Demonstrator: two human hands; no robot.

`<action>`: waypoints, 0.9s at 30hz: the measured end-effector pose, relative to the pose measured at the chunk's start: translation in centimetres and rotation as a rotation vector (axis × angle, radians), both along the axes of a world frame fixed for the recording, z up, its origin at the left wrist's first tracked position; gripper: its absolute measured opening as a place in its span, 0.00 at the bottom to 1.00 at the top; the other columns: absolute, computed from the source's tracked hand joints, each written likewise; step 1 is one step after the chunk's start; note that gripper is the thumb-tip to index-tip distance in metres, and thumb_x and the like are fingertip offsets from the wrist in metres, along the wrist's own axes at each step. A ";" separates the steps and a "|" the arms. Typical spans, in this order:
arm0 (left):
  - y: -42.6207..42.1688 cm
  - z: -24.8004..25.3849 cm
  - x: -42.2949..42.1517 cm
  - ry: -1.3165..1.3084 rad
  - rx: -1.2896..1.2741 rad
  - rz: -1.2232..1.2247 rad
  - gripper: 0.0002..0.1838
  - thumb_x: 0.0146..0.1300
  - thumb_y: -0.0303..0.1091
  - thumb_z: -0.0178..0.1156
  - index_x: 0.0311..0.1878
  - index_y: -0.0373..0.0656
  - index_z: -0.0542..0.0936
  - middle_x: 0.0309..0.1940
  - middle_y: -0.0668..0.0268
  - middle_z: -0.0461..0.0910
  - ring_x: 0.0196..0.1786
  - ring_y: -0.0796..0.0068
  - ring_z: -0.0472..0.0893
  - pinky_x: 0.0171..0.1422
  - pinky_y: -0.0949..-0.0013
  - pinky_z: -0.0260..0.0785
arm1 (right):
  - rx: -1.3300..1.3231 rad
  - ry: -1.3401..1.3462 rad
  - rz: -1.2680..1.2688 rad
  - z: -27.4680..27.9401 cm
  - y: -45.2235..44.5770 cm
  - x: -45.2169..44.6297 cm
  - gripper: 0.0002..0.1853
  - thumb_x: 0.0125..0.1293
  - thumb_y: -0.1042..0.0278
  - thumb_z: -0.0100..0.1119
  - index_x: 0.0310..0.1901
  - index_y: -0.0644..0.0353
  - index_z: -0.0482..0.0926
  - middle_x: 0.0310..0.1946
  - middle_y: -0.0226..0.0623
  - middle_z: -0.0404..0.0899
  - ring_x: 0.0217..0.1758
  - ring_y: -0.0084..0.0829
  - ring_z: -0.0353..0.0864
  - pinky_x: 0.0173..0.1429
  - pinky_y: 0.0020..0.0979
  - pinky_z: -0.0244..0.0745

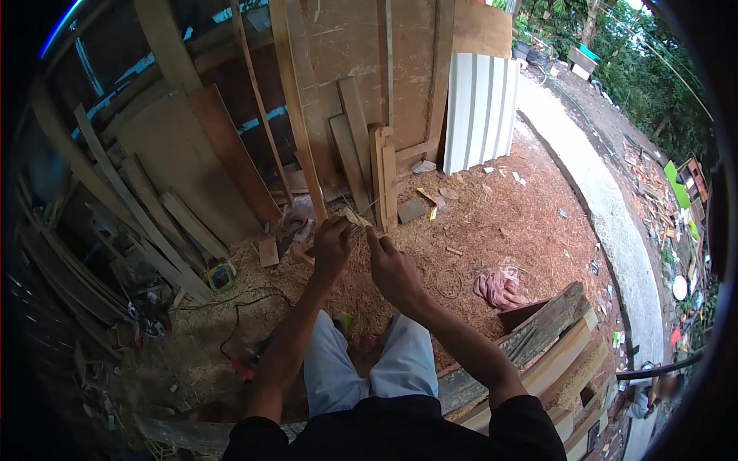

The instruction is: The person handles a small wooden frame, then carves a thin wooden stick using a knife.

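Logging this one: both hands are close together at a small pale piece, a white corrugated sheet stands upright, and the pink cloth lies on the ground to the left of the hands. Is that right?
Not quite: in the head view, the pink cloth lies to the right of both the left hand and the right hand. The rest stands.

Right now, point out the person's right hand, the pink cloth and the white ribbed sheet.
Right hand (395,266): head view, back of the hand.
Pink cloth (498,286): head view, middle of the crumpled heap.
White ribbed sheet (481,114): head view, centre of its front face.
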State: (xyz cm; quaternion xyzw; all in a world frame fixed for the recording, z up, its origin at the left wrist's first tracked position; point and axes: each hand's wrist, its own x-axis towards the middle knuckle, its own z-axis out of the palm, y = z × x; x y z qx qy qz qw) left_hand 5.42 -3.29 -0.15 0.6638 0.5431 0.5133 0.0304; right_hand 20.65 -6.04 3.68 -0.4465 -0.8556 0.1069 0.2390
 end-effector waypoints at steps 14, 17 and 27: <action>0.7 -1.4 -1.3 0.028 -0.051 -0.037 0.05 0.56 0.24 0.57 0.36 0.37 0.79 0.29 0.56 0.77 0.34 0.56 0.77 0.36 0.59 0.68 | -0.079 0.029 -0.034 -1.0 -1.3 0.7 0.29 0.56 0.77 0.47 0.63 0.63 0.58 0.35 0.47 0.70 0.28 0.46 0.77 0.31 0.43 0.74; 0.6 -1.5 -0.4 0.012 -0.009 -0.086 0.05 0.56 0.25 0.57 0.36 0.37 0.79 0.29 0.56 0.77 0.33 0.56 0.77 0.35 0.59 0.68 | -0.065 0.072 -0.031 -1.8 -0.3 1.0 0.28 0.58 0.77 0.46 0.62 0.62 0.58 0.34 0.47 0.72 0.28 0.47 0.77 0.31 0.43 0.74; -0.9 -0.4 0.3 -0.036 -0.092 -0.151 0.05 0.57 0.25 0.57 0.37 0.38 0.78 0.28 0.57 0.75 0.32 0.55 0.76 0.36 0.59 0.67 | -0.469 1.071 -0.217 -1.6 3.8 1.1 0.15 0.59 0.59 0.62 0.37 0.64 0.80 0.17 0.21 0.68 0.16 0.13 0.63 0.19 0.20 0.56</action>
